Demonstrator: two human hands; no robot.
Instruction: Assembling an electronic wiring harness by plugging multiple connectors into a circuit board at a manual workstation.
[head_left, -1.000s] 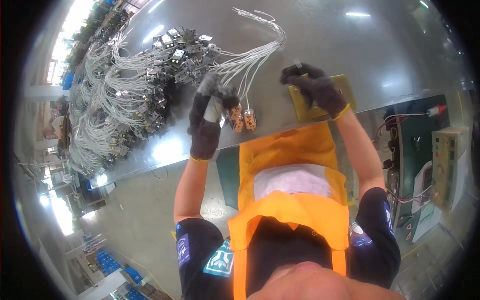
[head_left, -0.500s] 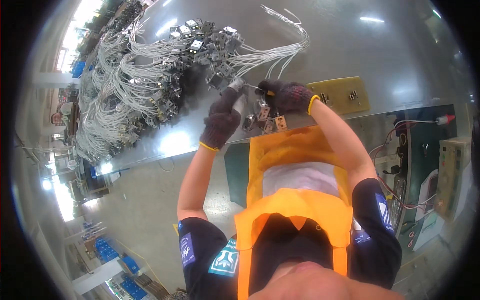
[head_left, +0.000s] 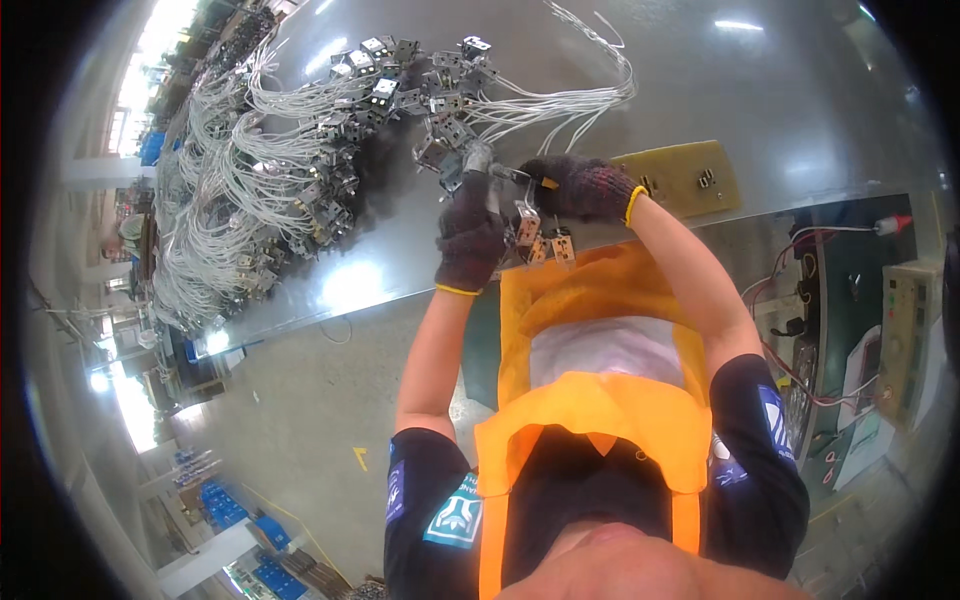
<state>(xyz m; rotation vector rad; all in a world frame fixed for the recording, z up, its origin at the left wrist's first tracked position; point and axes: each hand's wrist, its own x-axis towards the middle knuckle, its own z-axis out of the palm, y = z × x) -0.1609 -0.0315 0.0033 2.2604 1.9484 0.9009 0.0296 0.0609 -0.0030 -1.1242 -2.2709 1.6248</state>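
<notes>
Hands have drawn together since a second ago: then the right hand point(head_left: 583, 187) rested apart on the yellow-green board point(head_left: 690, 180) while the left held a small cluster of parts alone; now both gloved hands meet over the near edge of the worktop point(head_left: 760, 90). Reads as the work passing from a one-handed hold to two-handed handling of the same piece. Left hand point(head_left: 470, 235), in a dark knit glove, is closed around a small metal part point(head_left: 455, 165) with white wires, fingers wrapped from below, the part showing just above the knuckles. Right hand's fingers are pinched shut on a thin metal piece point(head_left: 512, 175) that bridges toward the left hand; whether it is a tool or a part of the assembly, cannot tell. Three small brown-and-metal parts point(head_left: 545, 245) hang just below and between the two hands, close against the orange vest point(head_left: 600, 300). White wires point(head_left: 560, 100) run from the held part up and away across the worktop. Big heap of like parts with wires point(head_left: 290, 170) lies to the left, well apart from the hands. Board now lies bare just beside the right wrist.
</notes>
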